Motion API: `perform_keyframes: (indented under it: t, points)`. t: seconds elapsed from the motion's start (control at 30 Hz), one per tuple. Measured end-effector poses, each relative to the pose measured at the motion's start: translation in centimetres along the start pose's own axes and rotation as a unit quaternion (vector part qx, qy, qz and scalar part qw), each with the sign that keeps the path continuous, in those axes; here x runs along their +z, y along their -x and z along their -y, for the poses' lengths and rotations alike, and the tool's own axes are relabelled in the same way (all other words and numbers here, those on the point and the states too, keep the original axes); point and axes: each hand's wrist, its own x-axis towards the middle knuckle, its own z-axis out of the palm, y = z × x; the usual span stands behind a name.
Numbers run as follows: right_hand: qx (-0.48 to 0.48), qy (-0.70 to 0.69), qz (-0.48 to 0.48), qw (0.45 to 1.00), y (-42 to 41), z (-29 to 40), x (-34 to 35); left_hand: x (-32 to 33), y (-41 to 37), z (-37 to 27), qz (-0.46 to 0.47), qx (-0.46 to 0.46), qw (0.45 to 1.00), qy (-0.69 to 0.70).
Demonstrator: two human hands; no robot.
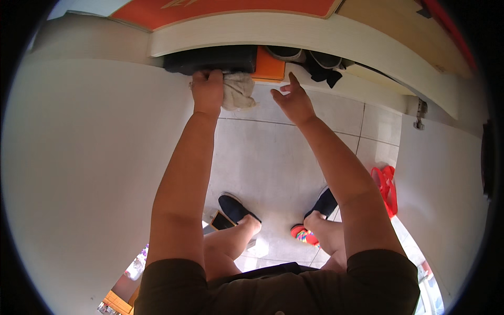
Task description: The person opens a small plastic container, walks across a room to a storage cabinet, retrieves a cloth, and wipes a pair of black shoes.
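Observation:
My left hand is closed on a crumpled beige cloth, which bunches out to the right of my fist. The knuckles are right at the front of a black box on a low cabinet shelf; whether they touch it I cannot tell. My right hand holds nothing, its fingers apart and the index finger pointing towards the shelf. Just beyond it are an orange box and dark shoes with a black strip of fabric hanging out. The upper shelf hides the backs of these things.
White cabinet doors stand swung out on the left and right, the right one with a metal hinge. Red bag, a red patterned slipper and a dark-topped box lie on the tiled floor around my feet.

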Motion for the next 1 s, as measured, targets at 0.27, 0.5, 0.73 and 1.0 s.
perform_keyframes:
  t: [0.27, 0.5, 0.73, 1.0]
  points:
    - [-0.102, 0.124, 0.023, 0.987, -4.2, 0.7, -0.4, 1.2, -0.6, 0.2, -0.015, 0.052, 0.998, -0.013]
    - [-0.158, 0.078, 0.005, 0.984, -4.6, -0.5, -0.4, -0.2, 1.8, 5.8, -0.026, -0.106, 0.994, 0.011]
    - [-0.129, -0.272, -0.038, 0.953, -3.2, 0.0, 2.0, 0.1, -0.9, 7.3, 0.023, -0.074, 0.995, -0.06]
    - [-0.174, -0.16, -0.187, 0.953, -0.6, -3.5, 0.1, 1.5, -1.0, 8.7, 0.042, -0.069, 0.995, 0.063]
